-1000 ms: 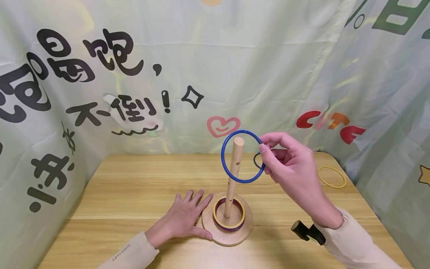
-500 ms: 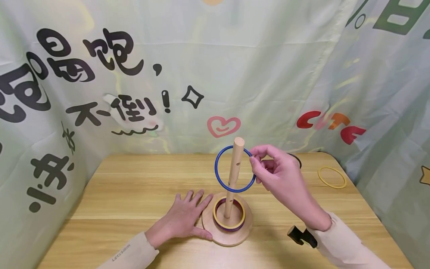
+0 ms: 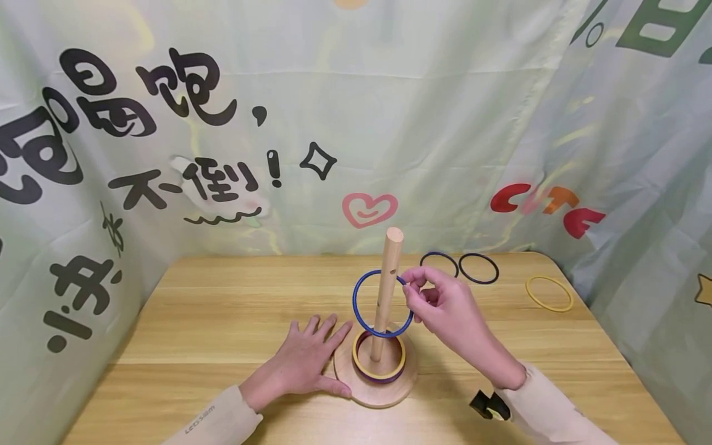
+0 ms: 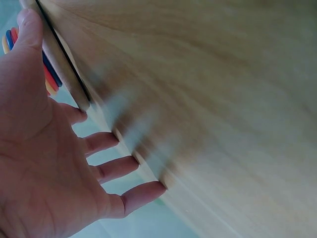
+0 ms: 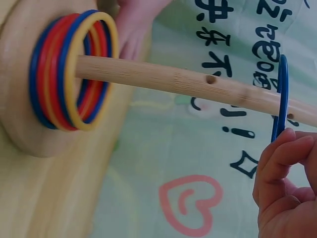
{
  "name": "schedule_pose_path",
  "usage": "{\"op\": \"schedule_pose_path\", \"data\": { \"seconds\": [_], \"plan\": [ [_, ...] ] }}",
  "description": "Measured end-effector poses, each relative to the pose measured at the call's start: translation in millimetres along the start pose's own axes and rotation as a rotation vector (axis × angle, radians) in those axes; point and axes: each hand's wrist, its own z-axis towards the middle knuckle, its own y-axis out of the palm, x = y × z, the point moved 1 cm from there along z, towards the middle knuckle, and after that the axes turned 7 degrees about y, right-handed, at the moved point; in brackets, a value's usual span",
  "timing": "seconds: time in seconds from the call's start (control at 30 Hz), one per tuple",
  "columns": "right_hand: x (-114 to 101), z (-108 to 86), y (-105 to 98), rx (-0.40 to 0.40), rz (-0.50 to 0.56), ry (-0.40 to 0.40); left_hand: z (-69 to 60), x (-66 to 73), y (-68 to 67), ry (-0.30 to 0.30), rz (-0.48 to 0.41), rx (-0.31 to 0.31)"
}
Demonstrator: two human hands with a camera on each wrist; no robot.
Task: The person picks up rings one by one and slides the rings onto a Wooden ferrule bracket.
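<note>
Head view: a blue ring (image 3: 384, 335) is held around an upright wooden post (image 3: 390, 262), pinched at its edge by the right hand (image 3: 447, 306), apparently leaving its opening unobstructed. Below, stacked rings (image 3: 379, 376) encircle the post. The base (image 3: 375, 398), on the bench (image 3: 233, 309), is touched by the spread-fingered left hand (image 3: 306, 357), presumably for steadiness. “CUTE” and “不倒!” are printed on the curtain (image 3: 445, 123); sleeve lettering (image 3: 199, 420) is unclear.

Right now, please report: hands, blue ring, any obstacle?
Right hand pinches blue ring, looped around post. Left hand touches base. Down to stack, no obstacle seen.
</note>
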Motion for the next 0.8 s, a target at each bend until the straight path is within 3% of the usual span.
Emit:
{"op": "schedule_pose_path", "data": {
  "seconds": [0.6,0.8],
  "plan": [
    [42.0,-13.2,28.5,-0.090,0.011,0.055,0.7,-2.4,8.3,-0.025,0.024,-0.016],
    [55.0,-17.2,36.7,-0.123,0.002,0.066,0.5,0.2,2.9,-0.028,0.010,-0.015]
  ]
}}
